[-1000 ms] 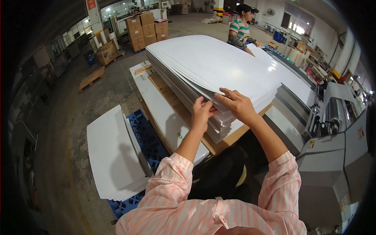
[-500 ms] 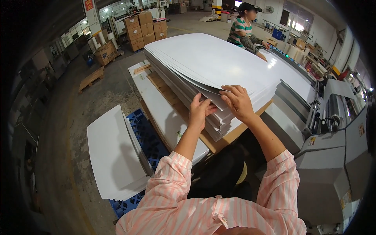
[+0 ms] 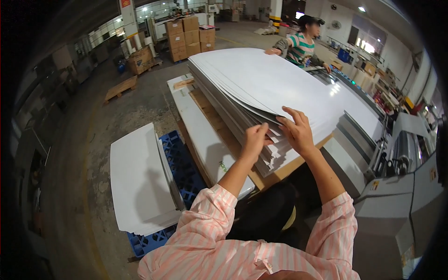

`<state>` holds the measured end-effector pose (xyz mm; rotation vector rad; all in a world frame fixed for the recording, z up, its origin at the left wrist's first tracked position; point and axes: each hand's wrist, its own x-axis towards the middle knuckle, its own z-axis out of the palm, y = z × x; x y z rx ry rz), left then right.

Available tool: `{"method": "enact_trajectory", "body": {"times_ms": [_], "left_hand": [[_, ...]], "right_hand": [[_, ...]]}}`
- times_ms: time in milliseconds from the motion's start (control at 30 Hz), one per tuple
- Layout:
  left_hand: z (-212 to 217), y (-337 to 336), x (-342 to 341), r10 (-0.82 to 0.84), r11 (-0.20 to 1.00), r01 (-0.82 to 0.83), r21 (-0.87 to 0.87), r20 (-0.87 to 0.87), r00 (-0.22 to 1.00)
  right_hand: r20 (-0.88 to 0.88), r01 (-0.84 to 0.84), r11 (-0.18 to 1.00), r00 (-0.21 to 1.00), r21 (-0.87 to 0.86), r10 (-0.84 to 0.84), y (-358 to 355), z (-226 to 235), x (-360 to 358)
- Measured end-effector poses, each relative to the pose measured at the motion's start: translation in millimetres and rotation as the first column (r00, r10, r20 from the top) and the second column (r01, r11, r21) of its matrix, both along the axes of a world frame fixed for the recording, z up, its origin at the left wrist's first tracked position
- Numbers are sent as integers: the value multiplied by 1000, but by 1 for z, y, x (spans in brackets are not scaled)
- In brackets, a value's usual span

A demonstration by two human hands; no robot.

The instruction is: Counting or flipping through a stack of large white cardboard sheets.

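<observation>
The co-worker's hand (image 3: 272, 51) has moved to the far edge of the paper stack (image 3: 261, 74). The right hand (image 3: 298, 133) grasps its lifted near edge; whether the curled left hand (image 3: 255, 141) pinches paper, I cannot tell. Bend gently, avoiding creases.

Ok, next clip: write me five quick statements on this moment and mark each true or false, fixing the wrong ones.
1. The right hand is at the near corner of the tall stack. True.
2. The small stack lies directly on the floor. False: it lies on the blue pallet.
3. The left hand rests on the small stack. False: it is at the tall stack, close to the right hand.
4. The co-worker stands beyond the tall stack. True.
5. The machine is on the person's left. False: it is on the right.
</observation>
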<state>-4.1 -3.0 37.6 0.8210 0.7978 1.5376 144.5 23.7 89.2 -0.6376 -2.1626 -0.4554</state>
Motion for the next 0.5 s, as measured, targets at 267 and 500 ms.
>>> {"method": "enact_trajectory", "body": {"times_ms": [267,500], "left_hand": [[-3,-8,5,27,999,-23,38,-103,994],[-10,-3,5,49,996,-31,79,-239,970]], "right_hand": [[-664,-463,551,708,-694,-241,34,18,-7],[-324,-243,860,941,-448,97,17,8,-6]]}}
